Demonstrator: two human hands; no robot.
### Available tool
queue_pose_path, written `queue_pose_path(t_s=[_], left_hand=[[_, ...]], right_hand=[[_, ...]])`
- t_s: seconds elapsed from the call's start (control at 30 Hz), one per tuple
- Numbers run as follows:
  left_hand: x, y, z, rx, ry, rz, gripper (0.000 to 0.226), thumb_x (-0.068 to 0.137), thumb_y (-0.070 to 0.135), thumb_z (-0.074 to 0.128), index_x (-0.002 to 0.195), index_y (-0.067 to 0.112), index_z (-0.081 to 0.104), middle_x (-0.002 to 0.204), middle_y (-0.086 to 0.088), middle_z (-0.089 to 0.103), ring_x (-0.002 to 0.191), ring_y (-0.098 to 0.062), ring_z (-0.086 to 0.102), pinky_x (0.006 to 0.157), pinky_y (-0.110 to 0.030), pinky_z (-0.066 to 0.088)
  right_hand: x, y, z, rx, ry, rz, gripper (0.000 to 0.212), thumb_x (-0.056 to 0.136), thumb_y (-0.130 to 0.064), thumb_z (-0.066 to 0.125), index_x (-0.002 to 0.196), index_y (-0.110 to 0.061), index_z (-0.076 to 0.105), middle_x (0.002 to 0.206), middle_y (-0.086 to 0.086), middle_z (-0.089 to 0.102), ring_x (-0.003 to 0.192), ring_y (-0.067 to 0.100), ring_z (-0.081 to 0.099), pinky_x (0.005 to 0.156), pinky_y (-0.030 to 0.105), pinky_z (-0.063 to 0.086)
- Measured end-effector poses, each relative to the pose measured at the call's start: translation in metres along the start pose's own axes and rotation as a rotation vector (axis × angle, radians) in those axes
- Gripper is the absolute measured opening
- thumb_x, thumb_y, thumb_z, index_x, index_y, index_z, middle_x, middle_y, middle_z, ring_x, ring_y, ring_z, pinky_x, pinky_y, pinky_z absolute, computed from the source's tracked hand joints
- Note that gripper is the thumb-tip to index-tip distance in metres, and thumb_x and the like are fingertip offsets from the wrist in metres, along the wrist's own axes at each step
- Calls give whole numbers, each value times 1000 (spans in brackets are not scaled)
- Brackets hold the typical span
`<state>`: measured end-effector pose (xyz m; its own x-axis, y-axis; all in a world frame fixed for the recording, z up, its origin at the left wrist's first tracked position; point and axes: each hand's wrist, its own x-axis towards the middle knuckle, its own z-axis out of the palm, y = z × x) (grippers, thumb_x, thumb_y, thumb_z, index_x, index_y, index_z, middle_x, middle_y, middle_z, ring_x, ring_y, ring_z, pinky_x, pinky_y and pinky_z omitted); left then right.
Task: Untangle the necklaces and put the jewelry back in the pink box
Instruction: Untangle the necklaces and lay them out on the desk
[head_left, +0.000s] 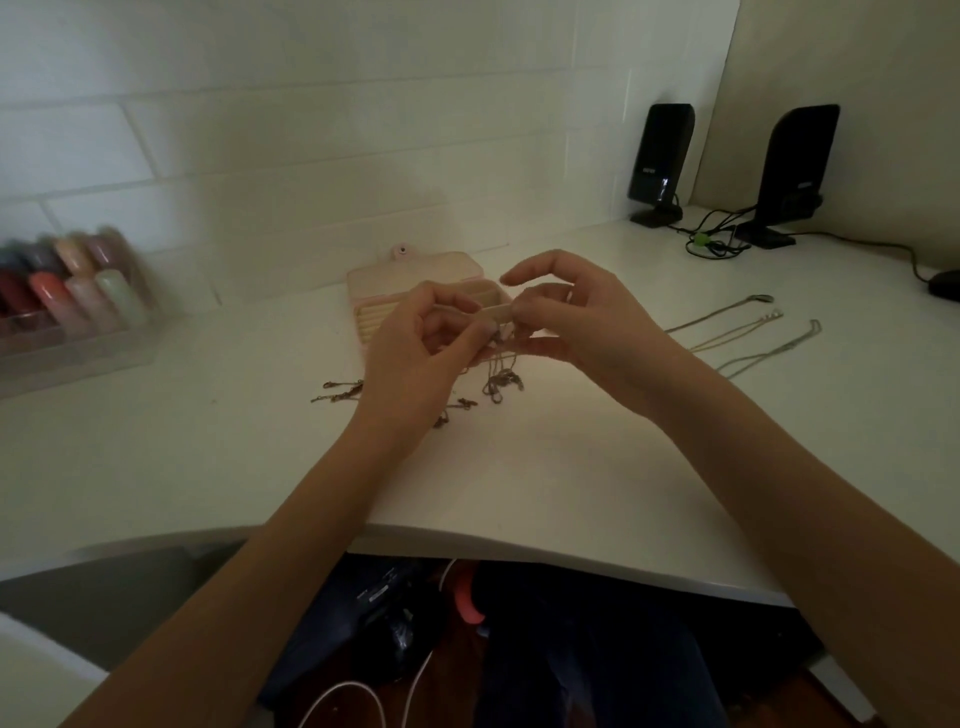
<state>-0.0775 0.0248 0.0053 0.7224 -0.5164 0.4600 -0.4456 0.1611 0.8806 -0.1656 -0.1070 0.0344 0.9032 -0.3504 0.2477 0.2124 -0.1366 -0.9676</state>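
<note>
**Untangling under way, box waiting**

Both hands work nearest us: our left hand (421, 332) and right hand (566, 312) pinch the knotted chains (501, 376) above the desk (571, 467). Beyond them the pink box (415, 291) lies open; freed necklaces (737, 327) lie right. Next, we judge, gentle teasing apart.

Bare desk (519, 467) before pink box (415, 275)

Bare forearms at a desk.
The left hand (415, 343) and right hand (582, 312) are ringless; no sleeves reach either wrist.
</note>
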Motion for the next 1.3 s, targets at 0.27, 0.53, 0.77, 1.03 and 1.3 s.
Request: queue_pose_path(t_s=[0.27,0.53,0.77,1.03,1.3], left_hand=[[4,-4,-5,-90,-15,-77,15,81,0,67,85,12,60,74,-5,69,70,-16,69,73,-27,57],[4,-2,-6,-95,-29,-123,22,75,-1,72,86,15,64,75,2,69,75,-14,67,70,-24,55],[0,1,-2,41,-68,-26,24,74,2,75,95,7,65,74,6,72,72,-9,70,68,-17,54],[-2,1,0,126,-17,-3,17,75,2,74,90,6,67,74,6,72,69,-6,70,68,-19,55],[-4,1,1,260,58,49,8,78,3,72,83,7,68,71,6,69,64,2,65,61,-9,49]], right_hand=[[2,1,-5,157,74,71,16,90,-1,53,97,-13,61,68,0,56,58,9,52,54,24,47],[4,10,-3,-517,164,-134,7,85,-22,66,91,-18,66,91,-8,67,80,3,60,69,9,47],[4,17,3,-487,52,-48,28,78,-28,76,97,-12,62,85,2,73,76,13,70,77,34,58],[5,21,0,-239,66,-6,17,81,-6,71,95,2,65,81,14,73,73,21,72,79,34,58],[3,23,6,-493,88,-85,9,81,-7,68,86,-14,67,74,5,74,69,11,72,77,38,58]])
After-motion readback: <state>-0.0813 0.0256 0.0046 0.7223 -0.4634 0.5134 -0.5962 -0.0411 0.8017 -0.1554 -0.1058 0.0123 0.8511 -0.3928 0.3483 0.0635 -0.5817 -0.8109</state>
